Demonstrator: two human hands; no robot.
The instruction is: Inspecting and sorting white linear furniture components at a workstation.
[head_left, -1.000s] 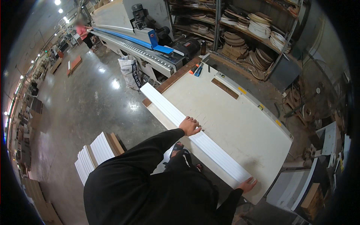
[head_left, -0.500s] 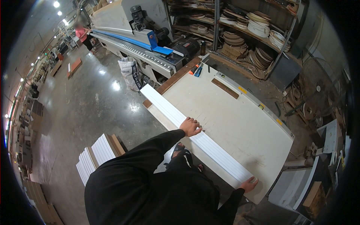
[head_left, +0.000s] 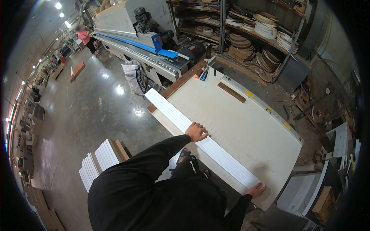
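Observation:
A long bundle of narrow white boards (head_left: 227, 158), laid side by side, runs along the near edge of a pale worktable (head_left: 250, 127). Near its middle, my left hand (head_left: 197, 132) lies across the boards with the fingers curled over their far edge. At the near right end, my right hand (head_left: 256, 190) wraps round the board ends, and its fingertips are partly hidden. Both hands are closed on the bundle, which rests flat on the tabletop.
A spirit level (head_left: 266, 109) lies along the table's far edge, near a brown strip (head_left: 231, 92) and screwdrivers (head_left: 202, 73). A long machine (head_left: 142, 50) and a sack (head_left: 133, 77) stand beyond. White boards (head_left: 103, 152) are stacked at left. A person (head_left: 85, 38) stands far off.
Both hands keep their places on the white boards. The whole view has shifted very slightly; nothing else has visibly moved.

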